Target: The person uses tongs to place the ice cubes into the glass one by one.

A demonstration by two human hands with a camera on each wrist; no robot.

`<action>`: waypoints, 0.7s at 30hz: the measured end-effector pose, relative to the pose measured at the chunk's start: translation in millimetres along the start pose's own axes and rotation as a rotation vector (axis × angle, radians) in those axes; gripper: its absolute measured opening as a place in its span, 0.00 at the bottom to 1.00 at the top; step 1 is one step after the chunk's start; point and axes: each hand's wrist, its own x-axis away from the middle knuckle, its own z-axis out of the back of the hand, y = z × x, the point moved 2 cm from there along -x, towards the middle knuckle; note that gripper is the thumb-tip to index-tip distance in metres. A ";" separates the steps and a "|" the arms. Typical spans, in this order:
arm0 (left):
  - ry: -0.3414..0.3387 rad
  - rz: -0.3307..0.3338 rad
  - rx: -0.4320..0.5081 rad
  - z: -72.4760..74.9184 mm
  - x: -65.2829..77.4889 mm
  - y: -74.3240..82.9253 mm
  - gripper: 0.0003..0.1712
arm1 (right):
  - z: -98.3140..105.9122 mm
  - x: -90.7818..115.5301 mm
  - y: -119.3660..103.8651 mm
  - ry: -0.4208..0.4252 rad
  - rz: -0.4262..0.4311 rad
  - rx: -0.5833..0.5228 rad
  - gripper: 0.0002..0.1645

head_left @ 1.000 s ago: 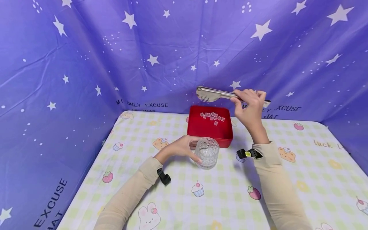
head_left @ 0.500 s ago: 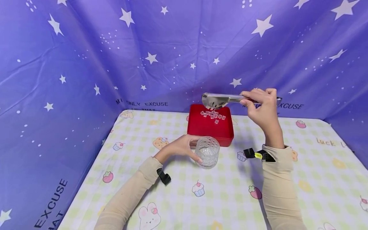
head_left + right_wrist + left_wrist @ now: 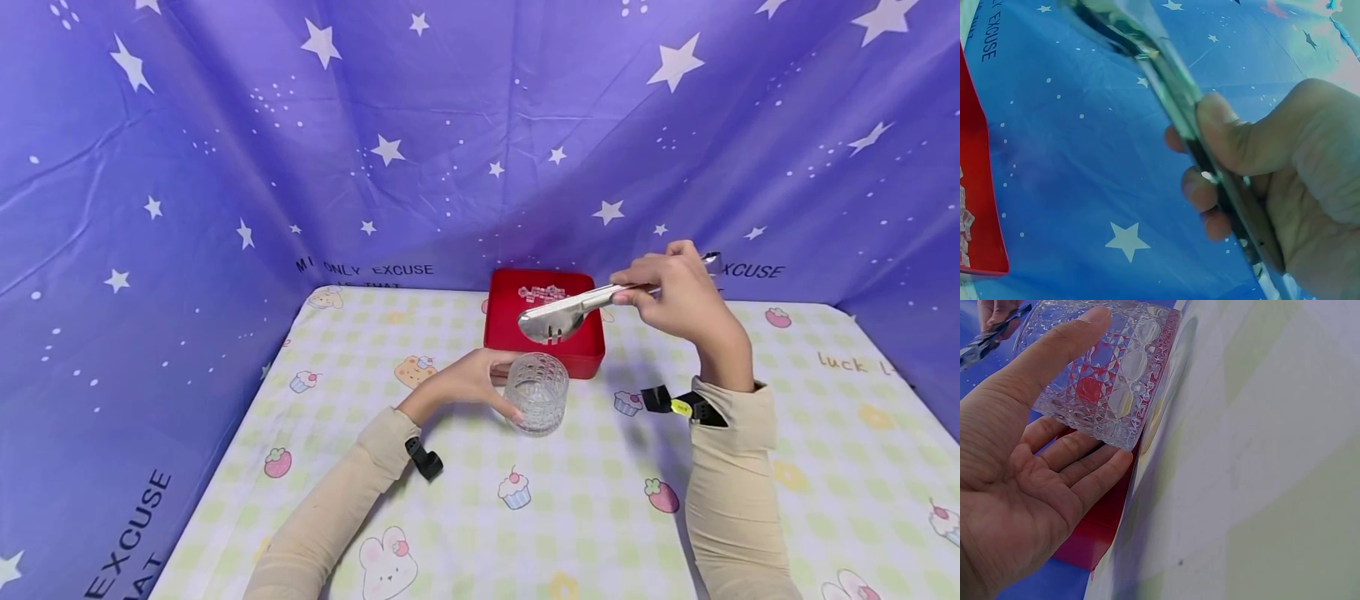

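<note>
My left hand [image 3: 471, 382] holds a clear cut-glass tumbler [image 3: 537, 396] that stands upright on the tablecloth. In the left wrist view the thumb lies along the side of the tumbler [image 3: 1110, 369], with the other fingers on its far side. My right hand [image 3: 678, 292] grips metal serving tongs [image 3: 558, 318], one head of which is slotted. The tongs' heads hang in the air just above and behind the tumbler's rim, tilted down. Whether anything sits between them cannot be made out. In the right wrist view thumb and fingers wrap the tongs' handle [image 3: 1179, 100].
A red square tray [image 3: 510, 329] sits behind the tumbler, with several small clear cubes [image 3: 542, 292] toward its back. A checked tablecloth [image 3: 585, 533] with printed cartoons covers the table. Purple star-patterned cloth [image 3: 450, 125] hangs behind and at both sides.
My right hand has shifted to the right, and the tongs' heads have come down and nearer, from above the tray's back to near the tumbler's rim. My left hand and the tumbler stay in place.
</note>
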 end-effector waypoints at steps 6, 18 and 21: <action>-0.003 0.014 0.015 -0.4 0.0 -0.3 0.49 | -6.3 -0.6 0.2 -0.107 0.001 0.022 0.08; 0.022 0.045 -0.022 0.2 0.5 -1.1 0.41 | -17.1 -5.8 -4.6 -0.303 -0.043 0.109 0.09; 0.032 0.049 -0.050 0.6 0.9 -0.5 0.39 | -18.6 -6.2 -5.4 -0.336 -0.057 0.113 0.10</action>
